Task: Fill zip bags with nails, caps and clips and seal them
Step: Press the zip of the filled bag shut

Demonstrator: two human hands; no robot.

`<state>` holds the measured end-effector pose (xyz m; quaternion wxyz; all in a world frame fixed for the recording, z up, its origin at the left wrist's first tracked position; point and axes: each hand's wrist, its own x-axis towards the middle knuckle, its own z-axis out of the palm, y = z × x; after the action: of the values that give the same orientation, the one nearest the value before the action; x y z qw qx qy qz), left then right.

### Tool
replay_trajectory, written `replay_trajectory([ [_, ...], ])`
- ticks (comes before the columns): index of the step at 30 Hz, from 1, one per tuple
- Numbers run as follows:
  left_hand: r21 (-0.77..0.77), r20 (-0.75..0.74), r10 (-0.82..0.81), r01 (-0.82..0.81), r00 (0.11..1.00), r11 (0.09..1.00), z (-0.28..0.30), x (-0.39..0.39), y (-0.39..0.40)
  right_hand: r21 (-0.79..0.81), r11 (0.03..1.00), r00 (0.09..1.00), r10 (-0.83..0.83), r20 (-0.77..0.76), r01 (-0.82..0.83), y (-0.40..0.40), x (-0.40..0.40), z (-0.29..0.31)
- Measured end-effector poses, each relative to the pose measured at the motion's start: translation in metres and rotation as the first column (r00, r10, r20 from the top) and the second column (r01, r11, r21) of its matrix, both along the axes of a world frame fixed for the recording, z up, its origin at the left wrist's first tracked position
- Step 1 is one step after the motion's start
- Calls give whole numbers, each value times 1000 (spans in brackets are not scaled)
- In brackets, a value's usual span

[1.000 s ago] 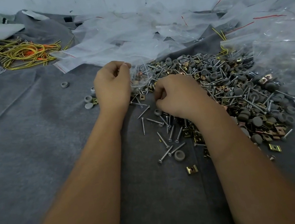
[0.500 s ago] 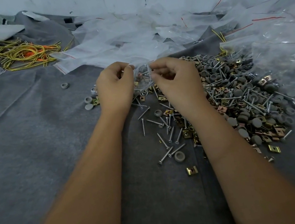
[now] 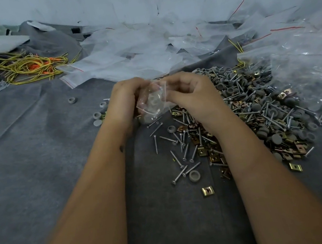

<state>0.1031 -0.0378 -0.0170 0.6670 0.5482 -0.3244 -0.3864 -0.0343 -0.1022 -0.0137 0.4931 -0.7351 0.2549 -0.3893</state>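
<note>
Gripping one small zip bag [image 3: 153, 101] — left hand [image 3: 125, 100] and right hand [image 3: 191, 93] both pinch it. Nails, caps, clips pile [image 3: 260, 109] sits just right.

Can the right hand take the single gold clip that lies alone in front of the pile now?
Probably not right away: the right hand and the left hand both hold the small zip bag. Nothing covers the gold clip itself.

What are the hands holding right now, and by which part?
Both hold one small clear plastic zip bag: the left hand grips its left side, the right hand pinches its upper right edge near the red-lined top.
</note>
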Motion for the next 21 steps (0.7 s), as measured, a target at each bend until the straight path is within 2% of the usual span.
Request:
replay_trajectory([
  [2,-39,-68,27,-30,997,999,1,1,-1,27,996,996,-83,37,82,-3,-3,0],
  [5,-87,-61,26,-31,998,996,2,0,0,146,964,960,-242,141,221,-7,-7,2],
  [7,-91,-10,12,-13,1000,996,1,-4,4,227,931,921,-333,203,287,-8,-8,4],
  [9,-99,105,-8,18,994,995,-1,-14,5,272,910,893,-379,242,313,-7,-8,6],
  [11,-148,209,45,-14,977,989,-3,-24,4,294,900,884,-397,246,323,-4,-7,10],
  [12,-183,211,95,-56,973,981,-2,-28,3,302,897,883,-399,246,322,-3,-8,12],
  [15,-253,20,220,-208,975,945,8,-32,-1,240,919,900,-367,234,313,0,-15,23],
  [17,-316,-78,223,-237,972,919,20,-31,-4,136,937,914,-344,214,321,0,-23,35],
  [21,-386,-40,204,-203,978,900,42,-38,-10,24,947,920,-318,229,322,-1,-33,55],
])
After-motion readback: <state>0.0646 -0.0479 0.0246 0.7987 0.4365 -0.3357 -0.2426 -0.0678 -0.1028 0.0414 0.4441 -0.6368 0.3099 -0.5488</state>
